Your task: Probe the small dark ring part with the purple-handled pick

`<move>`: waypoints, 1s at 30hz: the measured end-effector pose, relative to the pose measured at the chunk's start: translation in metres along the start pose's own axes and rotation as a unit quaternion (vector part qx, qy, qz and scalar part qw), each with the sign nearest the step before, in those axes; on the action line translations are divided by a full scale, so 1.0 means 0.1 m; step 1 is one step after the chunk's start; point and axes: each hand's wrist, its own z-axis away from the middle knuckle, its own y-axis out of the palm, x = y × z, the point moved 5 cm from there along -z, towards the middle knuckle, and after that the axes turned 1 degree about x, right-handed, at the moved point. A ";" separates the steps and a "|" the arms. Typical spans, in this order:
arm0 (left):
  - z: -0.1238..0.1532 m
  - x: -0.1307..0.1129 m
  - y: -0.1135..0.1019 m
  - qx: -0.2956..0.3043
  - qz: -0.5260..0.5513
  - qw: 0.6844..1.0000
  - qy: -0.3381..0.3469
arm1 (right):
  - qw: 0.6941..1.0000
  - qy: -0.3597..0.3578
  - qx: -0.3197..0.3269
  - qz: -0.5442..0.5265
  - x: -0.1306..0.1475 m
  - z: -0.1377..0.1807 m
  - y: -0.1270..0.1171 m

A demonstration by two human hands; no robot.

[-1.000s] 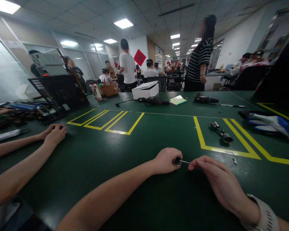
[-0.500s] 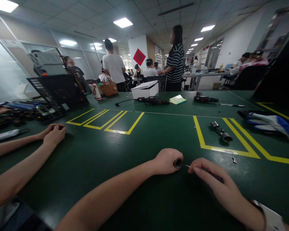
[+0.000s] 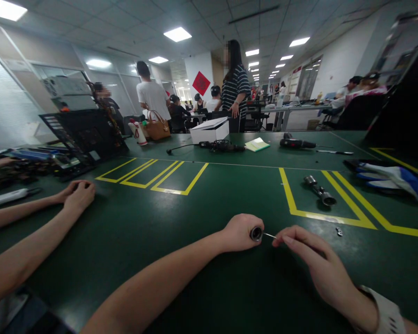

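Observation:
My left hand [image 3: 240, 233] is closed around a dark metal cylinder [image 3: 256, 234], whose round hollow end faces me. My right hand [image 3: 304, 246] pinches a thin-shafted screwdriver [image 3: 270, 235]; most of its handle is hidden in the palm. The shaft's tip meets the right side of the cylinder near its rim, though I cannot tell whether it sits in a screw. Ahead and to the right, a metal fitting with a cup-shaped end [image 3: 320, 191] lies inside a yellow-taped area. A small shiny metal piece [image 3: 339, 231] rests closer to my right hand.
On the green table [image 3: 209, 213] lie blue-white gloves [image 3: 392, 178], a black power tool [image 3: 297, 143], a corded tool [image 3: 221, 145], a notepad [image 3: 257, 144] and a white box [image 3: 209, 131]. Another person's hands [image 3: 78, 192] rest at left, near dark electronic equipment [image 3: 87, 134].
My right hand has shifted slightly, and the screwdriver's shaft now shows more clearly against the cylinder. The cylinder has turned or moved slightly left. In the background, standing people have moved left.

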 end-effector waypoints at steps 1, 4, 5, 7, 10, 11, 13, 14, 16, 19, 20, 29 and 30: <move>0.00 0.00 0.00 0.001 -0.007 1.000 0.001 | 0.999 -0.029 0.002 0.039 0.03 0.02 0.01; -0.01 -0.02 0.01 0.005 -0.021 1.000 0.007 | 0.992 -0.074 0.014 0.105 0.09 0.07 0.03; 0.00 -0.03 0.01 0.006 -0.021 1.000 0.009 | 0.991 -0.074 0.021 0.109 0.09 0.08 0.03; 0.00 -0.03 -0.01 0.006 -0.011 1.000 0.013 | 0.994 -0.046 0.036 0.092 0.06 0.06 0.03; 0.01 -0.04 -0.04 0.002 0.016 1.000 0.011 | 0.999 0.021 0.024 0.010 0.01 0.00 0.00; 0.01 -0.04 -0.05 0.001 0.023 1.000 0.010 | 0.999 0.041 0.014 -0.024 -0.01 -0.02 -0.01; 0.01 -0.04 -0.06 0.003 0.035 0.999 0.009 | 0.993 0.074 -0.002 -0.089 -0.05 -0.04 -0.02; 0.01 -0.04 -0.06 0.004 0.039 0.999 0.010 | 0.989 0.089 -0.005 -0.118 -0.07 -0.04 -0.01; 0.01 -0.04 -0.07 0.000 0.045 0.999 0.012 | 0.980 0.108 -0.004 -0.165 -0.09 -0.04 0.01; 0.00 -0.03 -0.06 -0.008 0.045 0.999 0.008 | 0.982 0.098 -0.007 -0.163 -0.07 -0.03 0.00; 0.00 -0.03 -0.06 -0.008 0.039 0.999 0.005 | 0.988 0.082 -0.006 -0.133 -0.05 -0.02 -0.01; -0.01 -0.07 -0.01 0.010 -0.069 0.998 0.012 | 0.991 -0.060 0.025 0.119 0.11 0.06 0.03; -0.01 -0.07 -0.01 0.012 -0.068 0.998 0.012 | 0.993 -0.044 0.028 0.105 0.09 0.04 0.02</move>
